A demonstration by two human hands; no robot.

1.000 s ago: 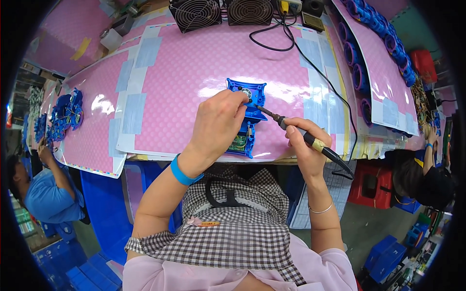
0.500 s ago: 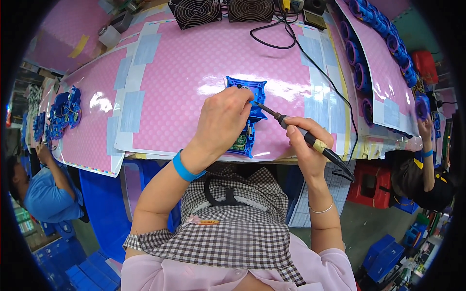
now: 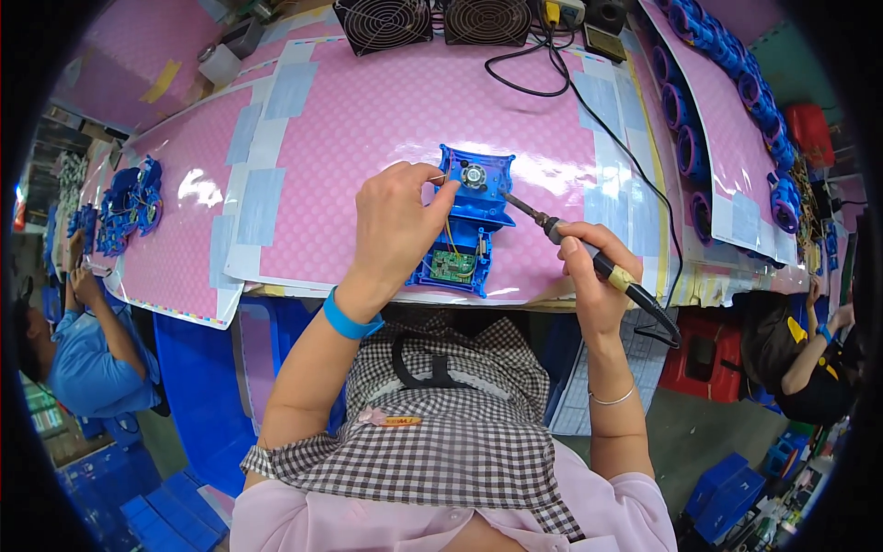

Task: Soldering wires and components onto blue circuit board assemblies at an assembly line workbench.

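Note:
Two joined halves of a blue plastic housing (image 3: 499, 219) lie on the pink mat in front of me. The far half bears a round speaker-like part (image 3: 474, 176) with a metallic ring; in the near half sits a green circuit board (image 3: 452, 267). My left hand (image 3: 394, 216) is at the left edge of the far half, thumb and forefinger pinched on a thin wire (image 3: 448, 230) that runs up from the board. My right hand (image 3: 600, 267) is wrapped round a soldering iron (image 3: 549, 224), whose tip is close to the right side of the far half.
Two black fans (image 3: 487, 20) stand at the back beside a black cable (image 3: 524, 89). More blue housings (image 3: 129, 207) are piled at left. On the right, a raised pink-covered shelf (image 3: 713, 152) holds rows of blue round parts. Co-workers sit on both sides.
My left hand has drawn back left from over the housing, uncovering the round part and the board. The iron's tip has shifted slightly right. The view has also moved a little.

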